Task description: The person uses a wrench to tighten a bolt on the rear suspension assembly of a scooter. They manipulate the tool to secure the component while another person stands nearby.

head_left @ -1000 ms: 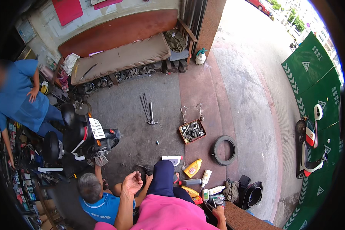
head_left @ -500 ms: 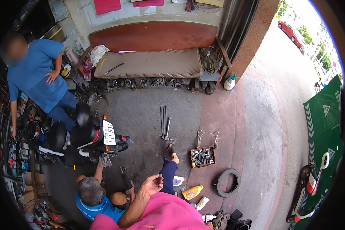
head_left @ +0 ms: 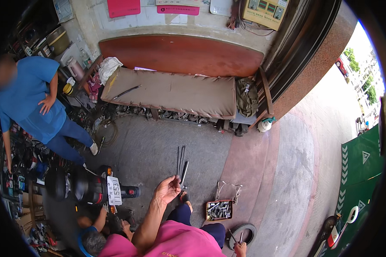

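Observation:
My left hand (head_left: 167, 189) is raised in front of me with its fingers curled and pressed together; whatever they may hold cannot be made out. Beyond it on the floor lie several thin dark rods (head_left: 181, 159) and a thicker silver bar (head_left: 185, 172). Down at the lower right, my right hand (head_left: 240, 248) grips two slim metal tools, one dark and one silver, pointing up over a black tire (head_left: 253, 235). The tire lies flat on the ground. Just above it stands a shallow metal tray (head_left: 232, 213) full of silver sockets and fittings (head_left: 219, 210).
A co-worker (head_left: 94, 240) crouches at lower left beside a parked motorbike (head_left: 90, 187). Another person in blue (head_left: 32, 94) stands behind it. A padded bench (head_left: 171, 92) lines the back wall, with a white spray bottle (head_left: 266, 124) at its right end. Green barrier (head_left: 360, 171) at right.
My view has shifted, and the bottles near my feet have left it. My right hand has come into sight with the metal tools. My left hand reaches further forward, fingers still curled.

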The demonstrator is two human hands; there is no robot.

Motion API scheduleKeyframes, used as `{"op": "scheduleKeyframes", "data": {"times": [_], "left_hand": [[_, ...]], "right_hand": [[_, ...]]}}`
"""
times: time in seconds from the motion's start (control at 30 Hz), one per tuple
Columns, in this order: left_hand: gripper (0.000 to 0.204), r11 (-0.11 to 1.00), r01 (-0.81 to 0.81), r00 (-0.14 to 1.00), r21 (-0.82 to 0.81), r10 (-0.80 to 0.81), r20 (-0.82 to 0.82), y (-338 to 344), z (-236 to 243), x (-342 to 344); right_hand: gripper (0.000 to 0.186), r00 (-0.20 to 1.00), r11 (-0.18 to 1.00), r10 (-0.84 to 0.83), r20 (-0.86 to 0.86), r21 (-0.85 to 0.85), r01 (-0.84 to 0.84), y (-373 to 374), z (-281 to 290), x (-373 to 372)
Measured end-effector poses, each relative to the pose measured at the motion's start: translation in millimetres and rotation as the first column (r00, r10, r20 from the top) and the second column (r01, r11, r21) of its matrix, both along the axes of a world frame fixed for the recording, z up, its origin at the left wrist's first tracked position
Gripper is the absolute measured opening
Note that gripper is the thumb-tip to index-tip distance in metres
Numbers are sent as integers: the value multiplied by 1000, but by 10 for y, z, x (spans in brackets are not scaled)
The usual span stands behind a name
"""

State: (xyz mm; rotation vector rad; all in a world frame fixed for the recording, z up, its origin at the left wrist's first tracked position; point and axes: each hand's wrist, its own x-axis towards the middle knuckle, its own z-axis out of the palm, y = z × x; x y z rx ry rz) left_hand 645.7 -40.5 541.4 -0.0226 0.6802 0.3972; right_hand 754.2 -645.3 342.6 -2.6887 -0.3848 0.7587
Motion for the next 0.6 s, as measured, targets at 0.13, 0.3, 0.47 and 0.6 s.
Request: {"op": "scheduleKeyframes", "data": {"times": [0.13, 0.3, 0.47, 0.6], "left_hand": [[13, 991, -134, 987, 27, 136, -83, 307, 46, -178], [12, 929, -363, 913, -69, 340, -226, 195, -219, -707], [11, 805, -586, 798, -91, 554, -236, 46, -288, -897], [13, 669, -743, 658, -33, 720, -220, 155, -263, -480]], "right_hand": [[43, 977, 976, 184, 106, -137, -169, 651, -1, 606], [40, 945, 913, 271, -185, -262, -313, 1621, 127, 1455], [36, 880, 851, 402, -251, -253, -461, 2709, 143, 2308], [33, 822, 785, 514, -246, -253, -566, 3601, 86, 3202]]}}
